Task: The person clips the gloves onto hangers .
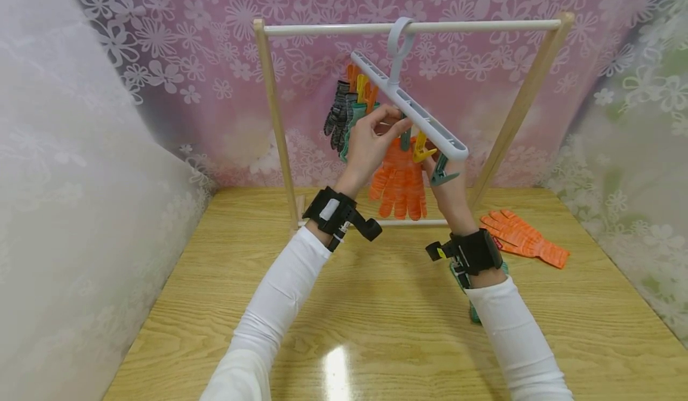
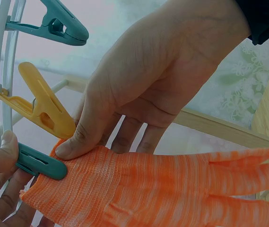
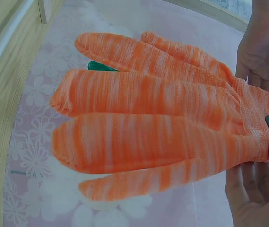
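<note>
Orange knitted glove [image 1: 400,180], hung cuff-up beneath the pale hanger [image 1: 400,97]. Its cuff [image 2: 80,184] is gripped by a green clip [image 2: 43,162], which is pinched between the thumb and curled fingers of the left hand [image 1: 371,141]. Beside a yellow clip [image 1: 421,148], the cuff's edge is pinched by the right hand [image 2: 143,80]. A second orange glove [image 1: 524,236] is seen lying on the wooden table [image 1: 242,329].

High head view, forward-down; close wrist views, orange glove [image 2: 158,177] in both.
</note>
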`<state>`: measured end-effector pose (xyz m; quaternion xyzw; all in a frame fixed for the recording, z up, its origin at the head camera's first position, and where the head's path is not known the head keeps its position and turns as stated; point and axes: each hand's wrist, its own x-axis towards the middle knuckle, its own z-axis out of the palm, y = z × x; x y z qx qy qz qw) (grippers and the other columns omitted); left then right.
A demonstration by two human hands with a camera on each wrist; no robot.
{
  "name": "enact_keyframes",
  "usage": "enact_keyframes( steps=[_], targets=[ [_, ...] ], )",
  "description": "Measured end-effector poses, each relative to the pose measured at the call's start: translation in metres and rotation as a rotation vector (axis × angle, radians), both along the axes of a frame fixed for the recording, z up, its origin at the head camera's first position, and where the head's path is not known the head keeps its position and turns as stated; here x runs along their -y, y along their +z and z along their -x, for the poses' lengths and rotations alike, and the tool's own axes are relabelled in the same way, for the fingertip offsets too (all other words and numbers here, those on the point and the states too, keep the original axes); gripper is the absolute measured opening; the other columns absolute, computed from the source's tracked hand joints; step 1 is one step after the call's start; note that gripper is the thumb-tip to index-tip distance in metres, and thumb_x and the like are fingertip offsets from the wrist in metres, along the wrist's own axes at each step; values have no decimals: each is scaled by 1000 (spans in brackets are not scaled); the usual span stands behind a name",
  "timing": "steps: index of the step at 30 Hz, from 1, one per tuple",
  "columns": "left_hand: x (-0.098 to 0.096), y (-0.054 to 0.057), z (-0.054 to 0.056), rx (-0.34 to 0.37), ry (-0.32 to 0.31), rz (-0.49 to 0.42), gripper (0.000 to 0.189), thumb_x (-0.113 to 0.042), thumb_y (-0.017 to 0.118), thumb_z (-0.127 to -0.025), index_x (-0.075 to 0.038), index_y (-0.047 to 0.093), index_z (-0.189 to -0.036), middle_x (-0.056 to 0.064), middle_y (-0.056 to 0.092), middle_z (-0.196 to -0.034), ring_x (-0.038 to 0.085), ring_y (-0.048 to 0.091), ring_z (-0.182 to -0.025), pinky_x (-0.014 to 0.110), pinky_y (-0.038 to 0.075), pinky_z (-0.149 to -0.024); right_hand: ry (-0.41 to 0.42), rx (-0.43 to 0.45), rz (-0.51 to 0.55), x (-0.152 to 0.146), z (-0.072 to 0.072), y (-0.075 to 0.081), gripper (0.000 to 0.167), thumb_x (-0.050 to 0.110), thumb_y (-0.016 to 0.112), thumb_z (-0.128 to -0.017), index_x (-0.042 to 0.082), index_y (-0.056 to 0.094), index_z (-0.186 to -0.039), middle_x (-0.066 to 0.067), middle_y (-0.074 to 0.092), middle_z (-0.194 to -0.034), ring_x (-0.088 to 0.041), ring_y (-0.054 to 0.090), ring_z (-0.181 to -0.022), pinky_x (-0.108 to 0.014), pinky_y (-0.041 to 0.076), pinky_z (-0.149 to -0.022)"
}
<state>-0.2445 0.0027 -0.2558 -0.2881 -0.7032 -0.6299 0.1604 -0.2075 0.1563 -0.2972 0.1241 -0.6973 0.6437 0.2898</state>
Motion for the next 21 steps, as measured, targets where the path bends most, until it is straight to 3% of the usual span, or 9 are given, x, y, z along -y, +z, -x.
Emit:
enact_keyframes(
  steps=[11,21],
  targets=[
    [1,0,0,-1,-2,0,19,-16,71,-96,-3,71,-109,12,73,-108,17,68,-99,22,54,-89,-52,62,14,-1,-2,-1,29,-1,63,-97,-10,59,-124,11,60,-96,-5,59,-84,-21,51,-72],
    [2,-1,-1,8,-11,-8,20,-16,71,-97,-2,70,-112,12,72,-110,19,67,-98,24,54,-89,-109,5,-24,0,1,-3,30,0,67,-96,-12,63,-123,8,66,-101,-4,60,-95,-35,51,-91]
  ],
)
